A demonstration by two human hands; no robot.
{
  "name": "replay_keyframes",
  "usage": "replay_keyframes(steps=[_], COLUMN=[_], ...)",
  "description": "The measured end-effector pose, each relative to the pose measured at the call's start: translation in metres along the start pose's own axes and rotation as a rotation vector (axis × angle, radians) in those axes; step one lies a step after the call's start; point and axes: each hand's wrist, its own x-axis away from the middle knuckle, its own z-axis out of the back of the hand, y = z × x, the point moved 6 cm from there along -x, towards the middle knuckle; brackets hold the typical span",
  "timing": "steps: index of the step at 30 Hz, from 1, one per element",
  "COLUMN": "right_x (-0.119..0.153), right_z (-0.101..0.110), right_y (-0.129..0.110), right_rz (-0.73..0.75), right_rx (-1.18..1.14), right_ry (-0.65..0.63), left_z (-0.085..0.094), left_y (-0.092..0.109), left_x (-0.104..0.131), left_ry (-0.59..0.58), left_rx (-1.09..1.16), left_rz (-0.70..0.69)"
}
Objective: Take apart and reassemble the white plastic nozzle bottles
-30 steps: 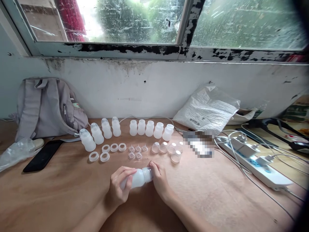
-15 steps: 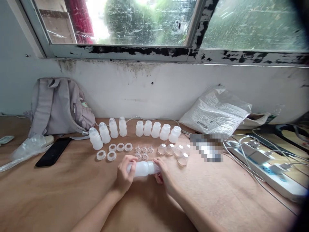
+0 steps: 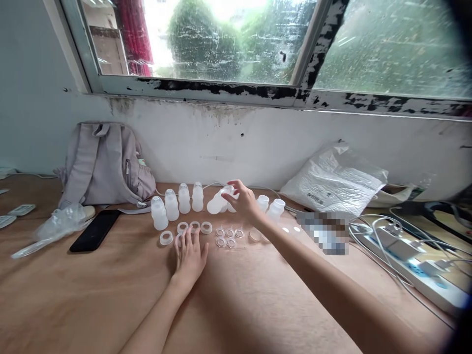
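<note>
My right hand [image 3: 244, 200] reaches to the back row, its fingers closed around the upper part of a frosted baby bottle [image 3: 215, 205] that leans with its base toward the left. Over the white collar rings [image 3: 166, 238] my left hand [image 3: 191, 255] lies with fingers stretched out, covering some of them; I cannot tell whether it touches one. Several capped bottles [image 3: 159, 215] stand upright left of the held one. Uncapped bottles [image 3: 276, 210] stand to its right, partly behind my right hand. Clear nipples [image 3: 229, 232] lie between my arms. My right forearm hides most of the clear caps [image 3: 254, 235].
A grey backpack [image 3: 105, 164] leans on the wall at the left, with a black phone [image 3: 95, 231] and a plastic bag [image 3: 64, 223] before it. At the right are a white plastic mailer [image 3: 332, 179], a blurred-out patch, and a power strip [image 3: 420, 268] with tangled cables.
Both hands were on one bottle at the front middle. My left hand has let go and moved to the collar rings; my right hand has gone up to the back row. The view has shifted slightly.
</note>
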Motion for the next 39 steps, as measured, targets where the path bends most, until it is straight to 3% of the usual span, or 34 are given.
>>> replay_keyframes(steps=[5, 12, 19, 26, 32, 35, 39], right_x=[-0.042, -0.055, -0.057, -0.055, -0.021, 0.02, 0.083], right_z=[-0.042, -0.081, -0.091, -0.085, -0.048, -0.035, -0.034], right_y=[-0.005, 0.01, 0.015, 0.017, 0.009, 0.011, 0.034], right_rz=[0.046, -0.057, -0.09, -0.073, 0.084, 0.158, 0.057], right_rx=[0.278, 0.422, 0.402, 0.411, 0.378, 0.336, 0.289], right_ry=[-0.101, -0.248, -0.299, -0.304, -0.072, -0.08, -0.119], left_z=[-0.007, -0.015, -0.015, -0.016, -0.004, 0.008, 0.011], left_y=[-0.005, -0.017, -0.016, -0.019, -0.025, -0.039, -0.068], left_x=[0.003, 0.001, 0.001, 0.0, -0.005, -0.012, -0.018], left_ry=[-0.09, -0.109, -0.129, -0.127, -0.119, -0.047, -0.022], left_rx=[-0.094, -0.107, -0.088, -0.072, -0.065, -0.083, -0.113], left_rz=[0.037, 0.087, 0.092, 0.095, 0.139, 0.197, 0.317])
